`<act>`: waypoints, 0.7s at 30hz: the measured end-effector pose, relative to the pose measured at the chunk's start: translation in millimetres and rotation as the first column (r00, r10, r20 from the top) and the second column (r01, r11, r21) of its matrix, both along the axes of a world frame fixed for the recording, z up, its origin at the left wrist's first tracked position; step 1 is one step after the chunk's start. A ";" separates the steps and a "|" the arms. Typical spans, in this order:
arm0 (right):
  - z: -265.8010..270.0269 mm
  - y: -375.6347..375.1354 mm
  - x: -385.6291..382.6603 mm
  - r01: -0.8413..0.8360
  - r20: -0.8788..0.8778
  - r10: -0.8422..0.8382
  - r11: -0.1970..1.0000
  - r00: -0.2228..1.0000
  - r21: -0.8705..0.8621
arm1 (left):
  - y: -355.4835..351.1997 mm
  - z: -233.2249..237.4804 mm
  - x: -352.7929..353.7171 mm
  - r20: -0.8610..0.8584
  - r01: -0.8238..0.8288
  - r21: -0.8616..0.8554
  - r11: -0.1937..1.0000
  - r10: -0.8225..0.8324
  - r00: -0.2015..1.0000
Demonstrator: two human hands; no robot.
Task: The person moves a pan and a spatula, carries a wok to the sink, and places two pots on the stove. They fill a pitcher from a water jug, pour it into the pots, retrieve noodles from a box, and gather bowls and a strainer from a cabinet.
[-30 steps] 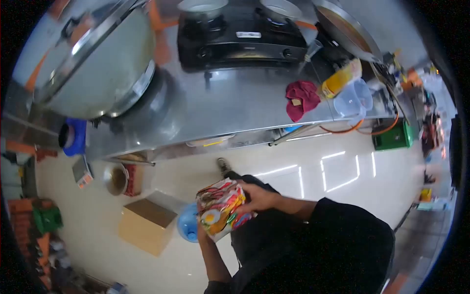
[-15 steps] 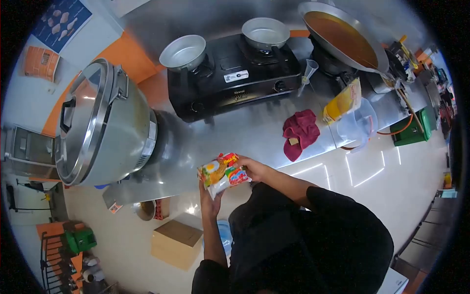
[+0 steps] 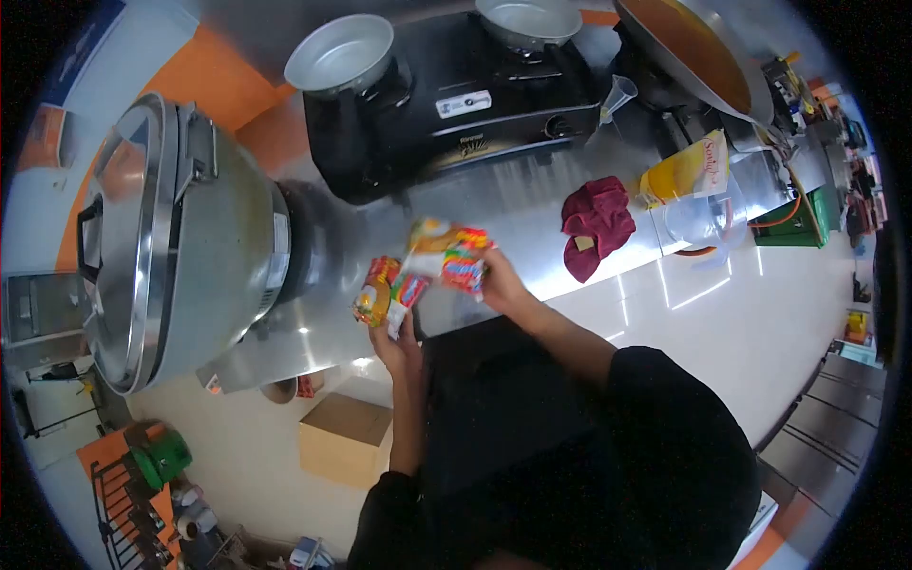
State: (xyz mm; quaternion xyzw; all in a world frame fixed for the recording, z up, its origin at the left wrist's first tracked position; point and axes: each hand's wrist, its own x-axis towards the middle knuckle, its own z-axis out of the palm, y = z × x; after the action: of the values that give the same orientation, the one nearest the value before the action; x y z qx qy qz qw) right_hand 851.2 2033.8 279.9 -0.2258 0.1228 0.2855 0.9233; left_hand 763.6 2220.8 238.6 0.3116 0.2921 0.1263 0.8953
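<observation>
A packet of instant noodles [image 3: 385, 291] is in my left hand [image 3: 399, 350], its fingers closed around the lower end. My right hand [image 3: 503, 282] grips another instant noodle packet [image 3: 450, 255] by its right side, a little higher and blurred by motion. Both wrappers are red, yellow and white with a picture of food on them. They are held close together over the front part of the steel counter [image 3: 380, 233], below the black gas stove [image 3: 446, 119].
Two pans [image 3: 340, 55] sit on the stove. A large rice cooker [image 3: 223, 218] stands left. At right lie a maroon cloth [image 3: 597, 223], a yellow pouch [image 3: 679, 174] and a clear plastic jug [image 3: 708, 218], with a wok of brown liquid [image 3: 689, 47] behind. A cardboard box [image 3: 347, 442] rests on the floor.
The packets, held together before, are now apart, one in each hand. My right hand has lifted its packet up and forward; my left has shifted slightly left. The view has tilted.
</observation>
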 end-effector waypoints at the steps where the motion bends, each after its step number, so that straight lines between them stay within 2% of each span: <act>1: -1.9 -4.2 -1.8 0.117 -0.058 -0.119 0.992 0.991 -0.038 | 3.4 -1.2 -2.6 0.001 -0.057 -0.010 0.998 0.057 0.998; 2: -3.1 -5.2 -3.4 0.228 -0.105 -0.236 0.970 0.966 -0.083 | 6.5 -2.0 -6.8 -0.007 -0.068 -0.016 0.998 0.068 0.998; 3: -7.8 -3.1 -7.7 0.221 -0.105 -0.229 0.971 0.968 -0.088 | 9.0 -4.5 -8.0 -0.096 -0.020 -0.019 1.000 0.018 0.995; 5: -22.3 6.0 -22.0 0.310 0.026 -0.331 0.850 0.943 -0.425 | 14.8 -12.7 -9.2 -0.269 0.081 -0.040 0.996 -0.089 0.959; 6: -30.8 13.1 -29.1 0.283 -0.018 -0.338 0.816 0.941 -0.504 | 17.3 -20.0 -12.3 -0.301 0.181 -0.033 0.983 -0.182 0.936; 7: -34.2 18.3 -31.4 0.282 -0.023 -0.341 0.813 0.940 -0.510 | 14.5 -15.1 -12.4 -0.307 0.183 -0.039 0.982 -0.187 0.933; 8: -36.9 24.3 -33.7 0.216 0.076 -0.219 0.732 0.973 -0.646 | 11.4 -9.8 -11.2 -0.390 0.202 -0.027 0.979 -0.197 0.900; 9: -41.3 28.9 -35.8 0.172 0.151 -0.086 0.619 0.985 -0.766 | 10.3 -5.9 -9.7 -0.468 0.232 -0.017 0.973 -0.213 0.858; 10: -62.3 29.3 -36.7 0.196 0.245 0.045 0.472 0.968 -0.860 | 11.5 -8.7 -11.9 -0.448 0.273 0.008 0.962 -0.240 0.861; 11: -66.8 29.5 -35.9 0.206 0.243 0.023 0.456 0.970 -0.866 | 13.6 -3.6 -11.3 -0.447 0.297 -0.004 0.955 -0.268 0.854; 12: -71.7 30.4 -34.9 0.301 0.314 0.255 0.091 0.914 -0.949 | 19.4 1.6 -9.7 -0.455 0.385 -0.014 0.923 -0.349 0.819; 13: -72.8 26.9 -34.4 0.426 0.260 0.489 -0.264 0.832 -0.866 | 23.0 8.7 -7.9 -0.462 0.467 -0.025 0.884 -0.424 0.779; 14: -47.2 21.7 -31.3 0.328 0.216 0.474 -0.166 0.854 -0.930 | 25.7 12.4 -8.7 -0.479 0.539 -0.001 0.842 -0.474 0.739; 15: -38.5 10.0 -29.0 0.325 0.212 0.461 -0.180 0.862 -0.928 | 29.6 17.0 -10.8 -0.474 0.554 -0.009 0.832 -0.491 0.731; 17: -26.8 -32.4 -20.6 0.510 0.411 0.353 -0.258 0.841 -0.821 | 37.8 25.5 -12.8 -0.524 0.686 0.041 0.727 -0.568 0.634; 19: -15.8 -89.6 -15.3 0.438 0.326 0.305 -0.739 0.895 -0.511 | 47.1 25.4 -16.1 -0.511 0.718 -0.002 0.696 -0.618 0.597; 21: -53.1 -153.9 -12.7 0.426 0.218 0.368 -0.823 0.904 -0.376 | 56.2 19.2 -27.9 -0.496 0.791 0.081 0.606 -0.664 0.559</act>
State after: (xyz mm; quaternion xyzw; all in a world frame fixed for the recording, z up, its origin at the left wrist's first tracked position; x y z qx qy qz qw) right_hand 838.6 1879.9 226.8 -0.9784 0.1207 -0.1660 0.0261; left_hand 735.7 2277.0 257.8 0.5537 0.2962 -0.2873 0.7233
